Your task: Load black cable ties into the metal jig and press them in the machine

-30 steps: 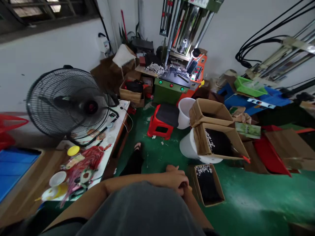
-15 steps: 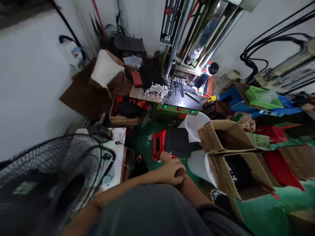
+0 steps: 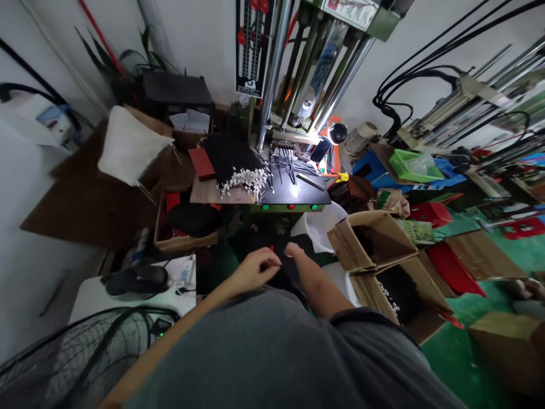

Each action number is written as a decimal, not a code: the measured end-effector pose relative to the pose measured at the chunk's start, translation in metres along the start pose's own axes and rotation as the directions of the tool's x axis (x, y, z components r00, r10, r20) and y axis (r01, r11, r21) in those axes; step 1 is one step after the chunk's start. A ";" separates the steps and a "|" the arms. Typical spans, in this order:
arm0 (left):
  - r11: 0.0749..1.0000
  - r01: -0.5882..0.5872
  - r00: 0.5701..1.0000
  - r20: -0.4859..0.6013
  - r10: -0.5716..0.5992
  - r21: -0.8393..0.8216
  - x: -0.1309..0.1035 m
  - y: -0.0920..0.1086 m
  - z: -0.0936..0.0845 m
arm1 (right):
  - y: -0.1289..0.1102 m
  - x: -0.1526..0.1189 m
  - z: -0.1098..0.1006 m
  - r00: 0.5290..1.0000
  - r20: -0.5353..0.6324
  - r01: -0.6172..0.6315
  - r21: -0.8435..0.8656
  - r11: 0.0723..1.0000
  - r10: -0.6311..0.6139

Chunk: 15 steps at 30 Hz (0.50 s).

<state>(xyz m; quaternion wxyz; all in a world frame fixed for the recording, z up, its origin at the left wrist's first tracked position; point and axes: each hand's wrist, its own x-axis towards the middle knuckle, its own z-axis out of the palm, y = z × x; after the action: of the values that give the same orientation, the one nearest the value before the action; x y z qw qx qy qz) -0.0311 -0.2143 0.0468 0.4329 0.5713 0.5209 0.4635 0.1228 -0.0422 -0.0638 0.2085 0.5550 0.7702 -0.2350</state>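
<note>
My left hand is in front of my body at the lower middle. Its fingers curve loosely, with a gap to the thumb, and nothing shows in it. To its right is my right hand, pointing away from me; most of its fingers are hidden. Both hands are over a dark seat or my dark-clothed lap, which I cannot tell apart. Beyond them is a machine's dark worktop with thin black rods on it. A bundle of black strands with white tips lies on the wooden board to the left.
Cardboard boxes and a white bucket stand at the right. A fan and white table are at the left. Steel columns rise behind the worktop, with green and red buttons on its front.
My left hand has come off my right wrist, and the hands are now apart. The view has shifted right and closer to the worktop. The red-framed stool is now mostly hidden.
</note>
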 end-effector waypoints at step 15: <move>0.825 0.138 0.990 -0.074 -0.117 0.548 0.380 -0.134 -0.171 | -0.033 0.390 -0.307 0.754 -0.552 0.359 -0.109 0.927 -0.357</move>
<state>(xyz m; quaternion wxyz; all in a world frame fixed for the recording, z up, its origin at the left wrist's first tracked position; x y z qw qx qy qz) -0.2143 0.1772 -0.0205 0.2703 0.6270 0.6772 0.2742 -0.0427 0.4261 -0.0396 -0.0771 0.4421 0.8882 -0.0981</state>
